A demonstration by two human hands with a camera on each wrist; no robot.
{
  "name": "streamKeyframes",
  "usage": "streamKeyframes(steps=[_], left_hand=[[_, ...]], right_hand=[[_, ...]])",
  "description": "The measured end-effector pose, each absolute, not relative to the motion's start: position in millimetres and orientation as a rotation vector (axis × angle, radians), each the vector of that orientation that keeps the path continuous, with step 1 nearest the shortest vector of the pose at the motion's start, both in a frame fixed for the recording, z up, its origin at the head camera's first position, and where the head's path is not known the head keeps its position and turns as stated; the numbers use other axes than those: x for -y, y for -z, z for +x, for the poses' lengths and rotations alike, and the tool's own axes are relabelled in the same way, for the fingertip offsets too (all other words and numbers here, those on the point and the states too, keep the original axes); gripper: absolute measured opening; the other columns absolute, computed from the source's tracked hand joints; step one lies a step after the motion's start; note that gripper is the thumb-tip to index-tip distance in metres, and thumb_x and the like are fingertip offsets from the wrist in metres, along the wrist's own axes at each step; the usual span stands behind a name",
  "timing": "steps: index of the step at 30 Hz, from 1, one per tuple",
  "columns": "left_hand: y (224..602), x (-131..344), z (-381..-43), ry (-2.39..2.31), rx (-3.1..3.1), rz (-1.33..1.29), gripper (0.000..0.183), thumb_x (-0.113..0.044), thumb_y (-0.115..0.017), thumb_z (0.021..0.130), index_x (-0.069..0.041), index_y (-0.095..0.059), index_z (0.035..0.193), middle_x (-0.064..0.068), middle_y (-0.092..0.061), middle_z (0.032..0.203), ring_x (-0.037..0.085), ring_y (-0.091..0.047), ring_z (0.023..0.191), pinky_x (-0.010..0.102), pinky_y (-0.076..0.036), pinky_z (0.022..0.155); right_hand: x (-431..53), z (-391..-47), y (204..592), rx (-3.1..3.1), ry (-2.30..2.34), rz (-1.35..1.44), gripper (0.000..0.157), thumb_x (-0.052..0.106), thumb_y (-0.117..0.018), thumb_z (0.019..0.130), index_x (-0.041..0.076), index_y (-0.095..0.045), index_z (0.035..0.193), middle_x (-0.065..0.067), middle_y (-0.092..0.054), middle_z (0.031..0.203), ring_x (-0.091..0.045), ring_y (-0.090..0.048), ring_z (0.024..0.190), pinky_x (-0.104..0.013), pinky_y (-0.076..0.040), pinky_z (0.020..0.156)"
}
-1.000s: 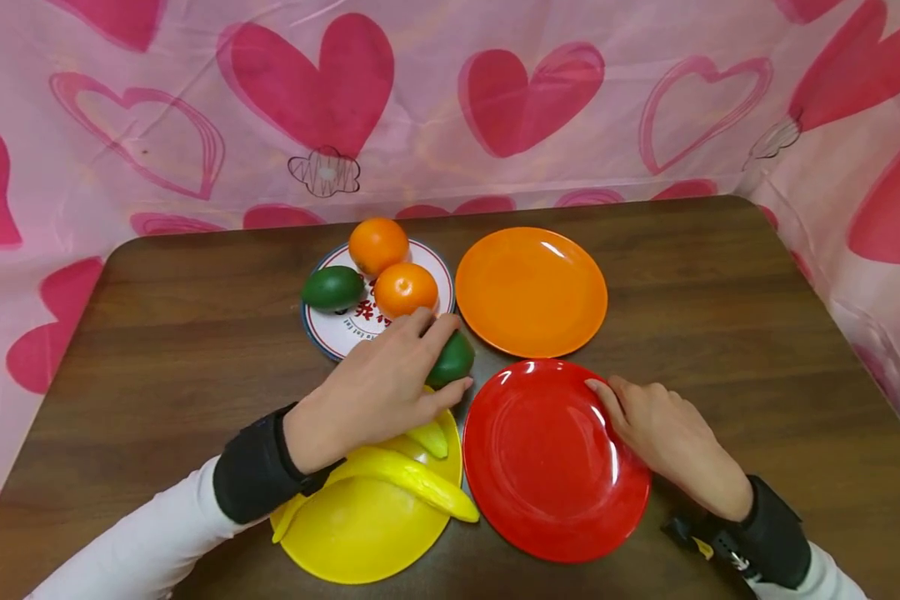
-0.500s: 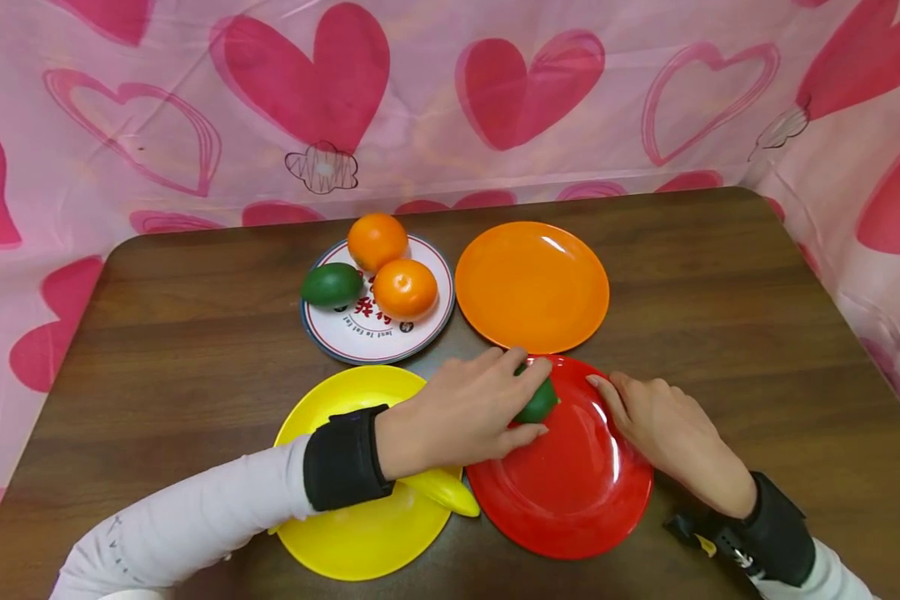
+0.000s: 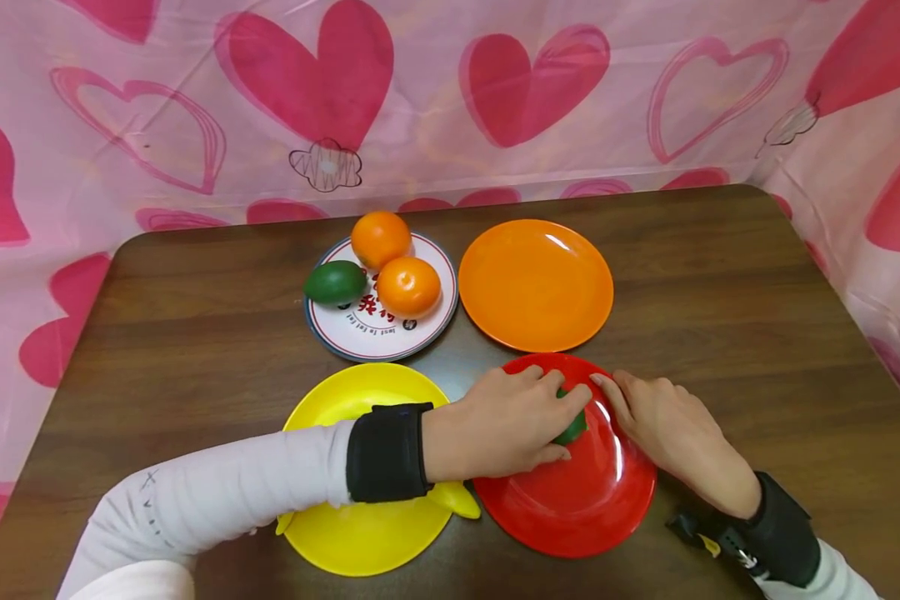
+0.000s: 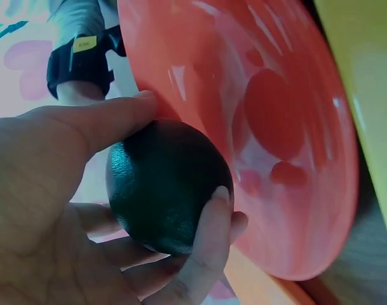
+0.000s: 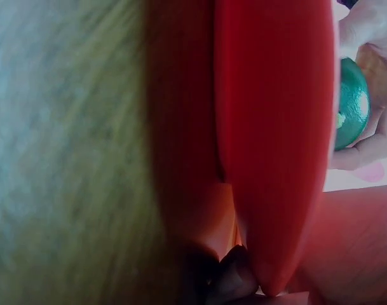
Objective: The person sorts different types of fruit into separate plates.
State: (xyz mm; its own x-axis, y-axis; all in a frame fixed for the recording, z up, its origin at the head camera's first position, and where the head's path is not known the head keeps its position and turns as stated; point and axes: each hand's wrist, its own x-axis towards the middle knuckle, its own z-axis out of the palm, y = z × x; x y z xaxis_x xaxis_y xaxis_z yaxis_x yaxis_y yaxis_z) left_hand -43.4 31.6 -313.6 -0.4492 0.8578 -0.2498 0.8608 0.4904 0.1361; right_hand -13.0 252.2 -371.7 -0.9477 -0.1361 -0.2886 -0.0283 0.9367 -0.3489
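Note:
My left hand [image 3: 506, 421] grips a dark green avocado [image 4: 171, 184], thumb on one side and fingers round the other. In the head view it is over the left-middle part of a red plate [image 3: 570, 512], and the avocado is mostly hidden under the fingers. Whether the fruit touches the plate, I cannot tell. My right hand [image 3: 671, 429] pinches the right rim of that plate, its thumb on top; the right wrist view shows fingers at the plate's edge [image 5: 276, 127].
Behind the left arm lies a yellow plate [image 3: 367, 546] with a banana [image 3: 456, 498] partly covered by the sleeve. Farther back, a white plate [image 3: 345, 337] bears two oranges [image 3: 409, 287] and another avocado [image 3: 336, 283]. An orange plate [image 3: 536, 287] sits beside it on the wooden table [image 3: 720, 292].
My left hand has carried the avocado rightward from the gap by the white and yellow plates to over the red plate. My right hand has stayed at the red rim.

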Motion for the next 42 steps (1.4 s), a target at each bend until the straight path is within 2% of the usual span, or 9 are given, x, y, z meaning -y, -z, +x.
streamKeyframes(steps=[16, 22, 24, 29, 36, 42], left_hand=[[324, -37, -41, 0.101, -2.44, 1.476, 0.067, -0.053, -0.062, 0.087, -0.018, -0.045, 0.14, 0.0, -0.06, 0.116, 0.013, -0.053, 0.092, 0.023, -0.05, 0.067], [319, -28, -43, 0.006, -2.447, 1.443, 0.071, -0.059, -0.06, 0.085, -0.02, -0.043, 0.141, -0.001, -0.057, 0.119, 0.014, -0.054, 0.099, 0.026, -0.05, 0.069], [314, -20, -46, -0.069, -2.462, 1.416, 0.071, -0.061, -0.059, 0.084, -0.021, -0.042, 0.14, 0.0, -0.056, 0.12, 0.015, -0.053, 0.102, 0.027, -0.05, 0.069], [298, 13, -59, -0.203, -2.603, 1.362, 0.064, -0.059, -0.059, 0.086, -0.018, -0.048, 0.133, 0.0, -0.057, 0.111, 0.016, -0.054, 0.093, 0.028, -0.048, 0.065], [277, 74, -87, -0.306, -2.866, 1.204, 0.033, -0.039, -0.067, 0.088, -0.014, -0.061, 0.108, 0.0, -0.055, 0.087, 0.015, -0.05, 0.072, 0.028, -0.045, 0.055], [271, 120, -114, -0.343, -3.084, 0.964, 0.038, -0.031, -0.07, 0.086, -0.007, -0.061, 0.114, 0.008, -0.058, 0.094, 0.023, -0.051, 0.074, 0.038, -0.048, 0.061]], right_hand=[[-248, -15, 370, -2.771, 0.452, -0.132, 0.053, 0.052, -0.038, 0.1, 0.005, -0.06, 0.109, 0.0, -0.046, 0.061, -0.016, -0.044, 0.053, -0.032, -0.043, 0.051], [-249, -13, 371, -2.779, 0.463, -0.132, 0.053, 0.053, -0.039, 0.099, 0.005, -0.06, 0.106, 0.002, -0.048, 0.062, -0.015, -0.046, 0.054, -0.033, -0.047, 0.054], [-249, -13, 371, -2.77, 0.479, -0.128, 0.055, 0.055, -0.038, 0.099, 0.005, -0.06, 0.107, 0.002, -0.048, 0.063, -0.014, -0.046, 0.054, -0.032, -0.046, 0.054], [-249, -12, 371, -2.763, 0.504, -0.118, 0.055, 0.057, -0.037, 0.098, 0.007, -0.059, 0.107, 0.002, -0.048, 0.063, -0.015, -0.046, 0.053, -0.03, -0.044, 0.053], [-250, -11, 370, -2.777, 0.507, -0.119, 0.057, 0.06, -0.034, 0.097, 0.008, -0.057, 0.099, 0.001, -0.047, 0.063, -0.015, -0.045, 0.054, -0.031, -0.042, 0.052], [-249, -12, 369, -2.794, 0.499, -0.106, 0.055, 0.06, -0.034, 0.098, 0.009, -0.056, 0.096, 0.0, -0.046, 0.063, -0.016, -0.045, 0.054, -0.031, -0.042, 0.053]])
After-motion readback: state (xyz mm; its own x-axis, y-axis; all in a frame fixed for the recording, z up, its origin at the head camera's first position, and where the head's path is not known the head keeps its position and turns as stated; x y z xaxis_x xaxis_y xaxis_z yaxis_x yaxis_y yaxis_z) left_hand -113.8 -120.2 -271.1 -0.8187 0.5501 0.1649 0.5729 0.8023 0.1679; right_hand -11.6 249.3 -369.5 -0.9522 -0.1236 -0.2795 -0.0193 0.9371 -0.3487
